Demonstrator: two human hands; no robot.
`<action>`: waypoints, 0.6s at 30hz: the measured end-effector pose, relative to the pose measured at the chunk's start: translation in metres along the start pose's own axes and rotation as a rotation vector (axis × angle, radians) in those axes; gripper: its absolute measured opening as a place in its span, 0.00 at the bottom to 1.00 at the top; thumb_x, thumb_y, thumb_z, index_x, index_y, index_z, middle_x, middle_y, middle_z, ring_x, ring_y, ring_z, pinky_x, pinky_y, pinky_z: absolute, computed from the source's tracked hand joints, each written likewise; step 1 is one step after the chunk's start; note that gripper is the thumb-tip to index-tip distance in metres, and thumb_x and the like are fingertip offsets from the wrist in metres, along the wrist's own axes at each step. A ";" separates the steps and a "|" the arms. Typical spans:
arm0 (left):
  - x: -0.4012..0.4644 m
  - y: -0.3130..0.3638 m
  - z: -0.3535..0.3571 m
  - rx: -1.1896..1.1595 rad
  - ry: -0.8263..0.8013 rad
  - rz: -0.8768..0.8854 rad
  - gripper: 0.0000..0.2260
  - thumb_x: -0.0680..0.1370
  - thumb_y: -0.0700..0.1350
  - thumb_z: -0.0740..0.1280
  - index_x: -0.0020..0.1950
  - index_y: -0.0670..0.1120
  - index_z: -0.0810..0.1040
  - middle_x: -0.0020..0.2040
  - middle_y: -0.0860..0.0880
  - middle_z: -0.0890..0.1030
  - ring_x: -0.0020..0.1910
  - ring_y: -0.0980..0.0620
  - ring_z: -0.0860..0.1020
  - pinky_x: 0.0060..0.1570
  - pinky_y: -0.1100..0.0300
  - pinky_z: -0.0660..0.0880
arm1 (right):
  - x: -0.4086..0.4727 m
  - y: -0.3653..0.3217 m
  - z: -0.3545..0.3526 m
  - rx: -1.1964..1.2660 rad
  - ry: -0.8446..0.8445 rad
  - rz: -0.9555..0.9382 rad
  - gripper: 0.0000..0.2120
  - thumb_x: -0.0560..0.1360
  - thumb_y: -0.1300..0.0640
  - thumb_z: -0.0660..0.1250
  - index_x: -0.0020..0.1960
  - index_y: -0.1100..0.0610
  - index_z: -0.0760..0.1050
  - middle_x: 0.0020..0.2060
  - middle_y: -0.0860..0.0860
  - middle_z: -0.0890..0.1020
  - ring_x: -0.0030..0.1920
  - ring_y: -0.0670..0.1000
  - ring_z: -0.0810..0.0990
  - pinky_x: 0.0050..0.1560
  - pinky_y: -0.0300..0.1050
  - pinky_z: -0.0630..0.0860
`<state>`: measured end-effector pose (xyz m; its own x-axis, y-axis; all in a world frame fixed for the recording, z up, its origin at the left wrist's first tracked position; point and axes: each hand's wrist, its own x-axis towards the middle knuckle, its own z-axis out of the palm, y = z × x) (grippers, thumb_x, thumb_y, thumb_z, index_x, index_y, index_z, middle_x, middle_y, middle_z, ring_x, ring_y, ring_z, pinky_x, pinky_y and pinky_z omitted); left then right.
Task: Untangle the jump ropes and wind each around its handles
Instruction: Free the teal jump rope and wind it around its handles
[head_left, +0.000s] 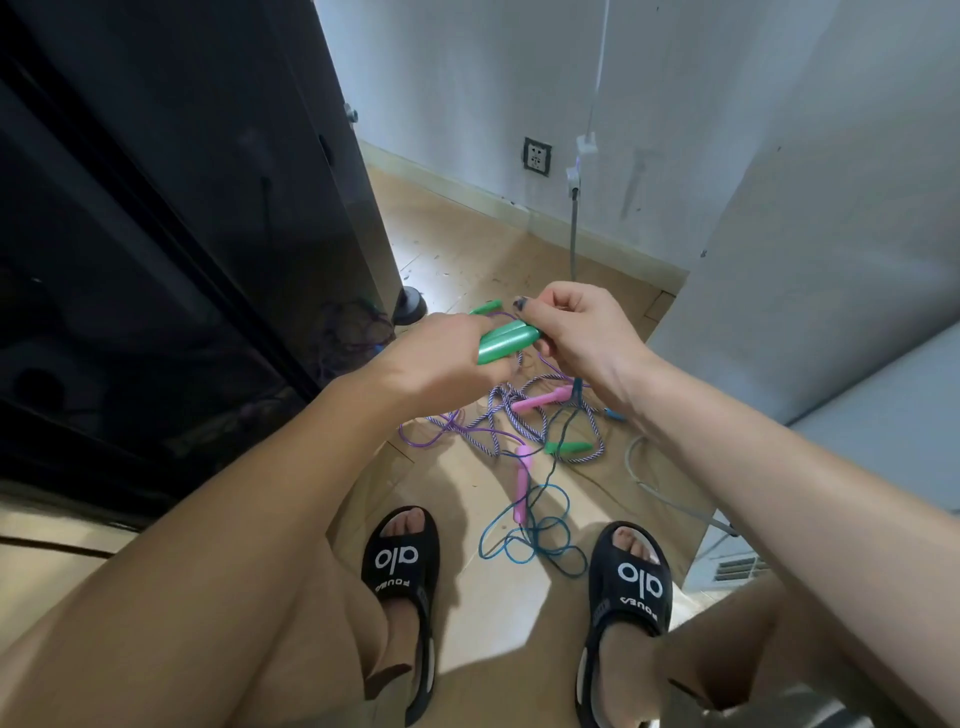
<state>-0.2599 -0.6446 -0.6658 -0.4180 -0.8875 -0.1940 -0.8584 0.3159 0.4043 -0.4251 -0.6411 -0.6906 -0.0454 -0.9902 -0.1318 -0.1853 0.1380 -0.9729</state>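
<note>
Two green handles held side by side at centre, thin purple rope trailing to a tangle at five o'clock: striped, blue cords, pink handles.
</note>
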 end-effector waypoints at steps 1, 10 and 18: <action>0.001 0.000 0.000 0.005 0.019 -0.004 0.13 0.80 0.55 0.65 0.38 0.56 0.67 0.35 0.52 0.75 0.32 0.52 0.74 0.31 0.57 0.66 | 0.000 0.000 0.000 0.003 -0.012 -0.002 0.18 0.80 0.55 0.67 0.32 0.55 0.68 0.22 0.51 0.71 0.20 0.46 0.62 0.22 0.37 0.58; 0.011 -0.012 0.000 -0.730 -0.084 -0.212 0.15 0.81 0.47 0.67 0.37 0.47 0.68 0.25 0.52 0.67 0.22 0.54 0.62 0.24 0.63 0.58 | 0.004 -0.003 -0.007 -0.319 0.135 -0.110 0.22 0.83 0.47 0.53 0.36 0.55 0.73 0.22 0.45 0.72 0.27 0.48 0.69 0.32 0.44 0.64; 0.027 -0.024 0.018 -0.499 0.065 -0.385 0.14 0.79 0.52 0.66 0.39 0.45 0.71 0.33 0.47 0.70 0.30 0.47 0.68 0.31 0.59 0.64 | -0.023 0.000 0.023 -1.409 -0.020 -0.403 0.05 0.80 0.58 0.56 0.54 0.56 0.68 0.38 0.53 0.75 0.28 0.56 0.63 0.27 0.47 0.50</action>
<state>-0.2563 -0.6704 -0.6967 -0.0740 -0.9299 -0.3602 -0.6947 -0.2110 0.6876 -0.4014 -0.6185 -0.6917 0.2516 -0.9642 0.0843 -0.9677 -0.2489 0.0410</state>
